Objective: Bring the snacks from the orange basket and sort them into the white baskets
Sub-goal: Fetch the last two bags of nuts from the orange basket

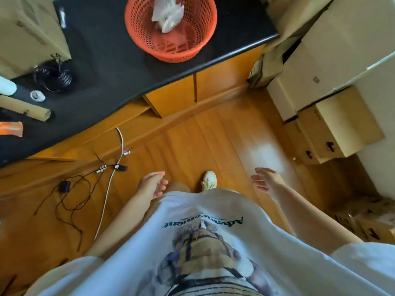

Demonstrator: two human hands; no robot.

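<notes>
- Orange mesh basket (pixel 171 26) sits on a black countertop (pixel 111 60), close to its front edge, with one crumpled white snack packet (pixel 167 12) inside; the person stands on the wooden floor well short of that basket.
- Neither white basket is in view, so where the packet must go cannot be told.
- Left hand (pixel 152 184) hangs loosely curled and empty by the shorts; right hand (pixel 264 178) is spread, fingers relaxed, also empty, both far below the basket.
- Black and white cables (pixel 106 178) trail across the floor below and left of the basket, a likely trip or snag if a foot (pixel 209 179) swings that way on the approach.
- Stacked cardboard boxes (pixel 320 116) crowd the floor right of the basket, narrowing the path; a bump looks possible.
- Grabbing the light packet hastily could tip or drag the basket off the edge.
</notes>
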